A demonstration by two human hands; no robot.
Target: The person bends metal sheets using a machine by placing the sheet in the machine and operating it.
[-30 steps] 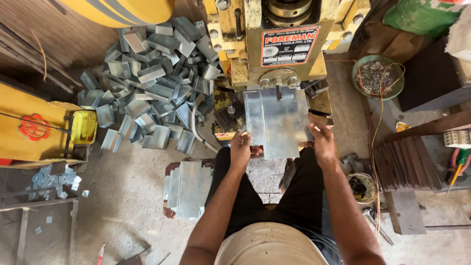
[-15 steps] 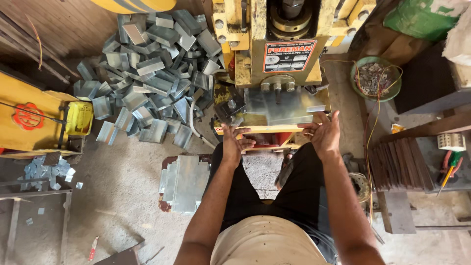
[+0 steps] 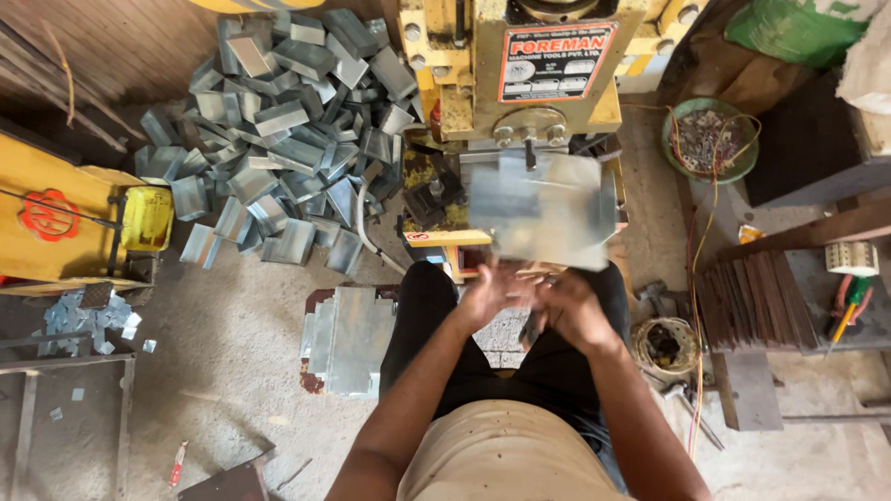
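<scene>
A rectangular label plate sits on the front of the yellow press machine: red band above, dark field below, pale border. Low on the machine's left, a small white-and-red sticker lies along its yellow ledge.

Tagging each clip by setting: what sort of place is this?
Probably a small sheet-metal workshop: a yellow press machine, a heap of bent grey metal pieces on the dusty floor, and a stack of flat cut metal blanks.

Motion blurs the metal sheet and both hands' fingers; their grip cannot be told.
</scene>
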